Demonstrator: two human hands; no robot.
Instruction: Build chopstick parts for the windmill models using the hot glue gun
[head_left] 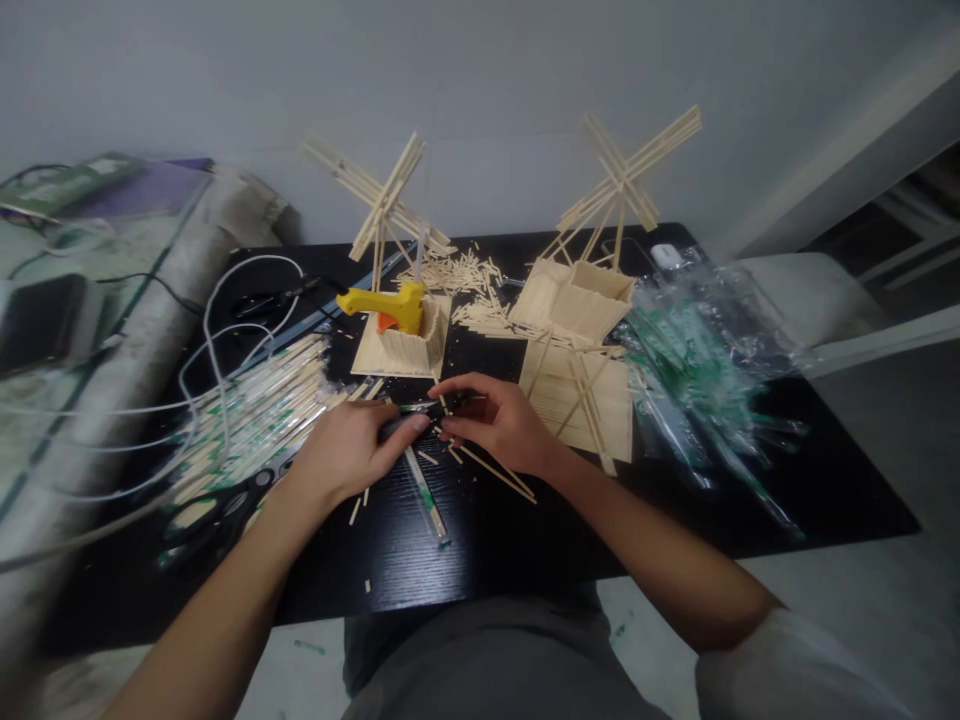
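My left hand is closed around a dark tool, its kind unclear because my fingers cover much of it. Thumb and fingers of my right hand pinch a short, thin wooden stick, which crosses the tool's dark end. Below my hands lie loose stick pieces and a plastic-wrapped chopstick packet. Just beyond, a yellow glue gun rests in a small box built of sticks on a flat base.
Two windmill-like stick models stand at the back, the right one by a larger stick box. Wrapped chopsticks, white cables and black-handled scissors lie left. Plastic wrappers heap on the right, beside a stick panel.
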